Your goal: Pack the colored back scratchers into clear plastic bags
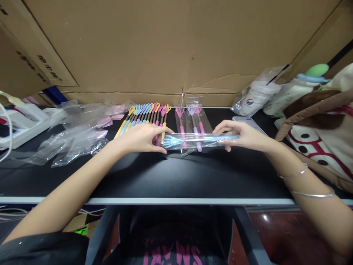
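Observation:
A light blue back scratcher (211, 138) in a clear plastic bag lies level between my two hands, above the black table. My right hand (239, 135) is closed around its handle end. At the claw end, my left hand (145, 137) has its thumb and fingers curved about the bag's edge; part of that grip is hidden. Behind the held one are bagged scratchers, one pink (182, 129) and a purple one (195, 130) beside another pink one (202, 127). Several unbagged scratchers (149, 114) in yellow, blue, purple and pink stand in a row behind my left hand.
Clear plastic bags (74, 129) are heaped on the left beside a white power strip (26, 123). A phone (249, 124), a bagged white cup (257, 97), a bottle (299, 90) and a cloth bag (325, 129) stand right. A cardboard wall (165, 48) closes the back.

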A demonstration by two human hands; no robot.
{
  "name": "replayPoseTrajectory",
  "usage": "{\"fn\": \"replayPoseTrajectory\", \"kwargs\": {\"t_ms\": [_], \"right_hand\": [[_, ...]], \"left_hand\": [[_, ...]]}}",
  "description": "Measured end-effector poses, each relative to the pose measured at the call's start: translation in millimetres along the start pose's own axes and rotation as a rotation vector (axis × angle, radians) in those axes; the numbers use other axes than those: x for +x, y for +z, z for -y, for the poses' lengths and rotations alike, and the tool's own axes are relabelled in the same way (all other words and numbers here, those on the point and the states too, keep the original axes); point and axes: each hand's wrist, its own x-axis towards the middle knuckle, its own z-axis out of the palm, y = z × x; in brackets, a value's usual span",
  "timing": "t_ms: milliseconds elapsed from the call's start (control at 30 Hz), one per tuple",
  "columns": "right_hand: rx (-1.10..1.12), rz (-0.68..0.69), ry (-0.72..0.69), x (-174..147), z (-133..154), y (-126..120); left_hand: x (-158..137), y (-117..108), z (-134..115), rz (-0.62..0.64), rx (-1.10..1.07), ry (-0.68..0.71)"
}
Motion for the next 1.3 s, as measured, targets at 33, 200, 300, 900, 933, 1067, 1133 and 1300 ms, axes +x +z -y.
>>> {"fn": "replayPoseTrajectory", "kwargs": {"t_ms": [33,200,300,900,933,1067,1133,1300], "right_hand": [[0.015,-0.001,0.0,-0.3,-0.7,-1.3],[0.12,-0.003,0.007,-1.2,-3.4,-6.1],[0.159,-0.032,0.007,-0.6,-5.3,-5.5],[0.219,-0.041,0.047,10.3,-6.9,23.6],[0.227,-0.037,0.051,10.4,-6.1,23.9],[0.285,-0.057,0.043,10.0,-2.6,24.0],[0.346,-0.095,0.01,8.9,-0.6,22.6],[0.614,-0.223,-0.004,6.7,7.9,17.7]], "left_hand": [[0.1,-0.2,-1.1,-0.002,-0.015,0.006],[-0.7,-1.6,-4.3,-0.037,-0.054,0.017],[-0.4,-0.3,-3.8,-0.07,-0.036,0.02],[4.4,20.1,-10.6,-0.082,-0.028,0.136],[4.3,20.1,-10.8,-0.085,-0.033,0.137],[4.3,19.5,-9.1,-0.082,-0.118,0.145],[4.5,18.1,-7.1,-0.064,-0.191,0.124],[4.7,12.4,-1.6,-0.035,-0.346,0.065]]}}
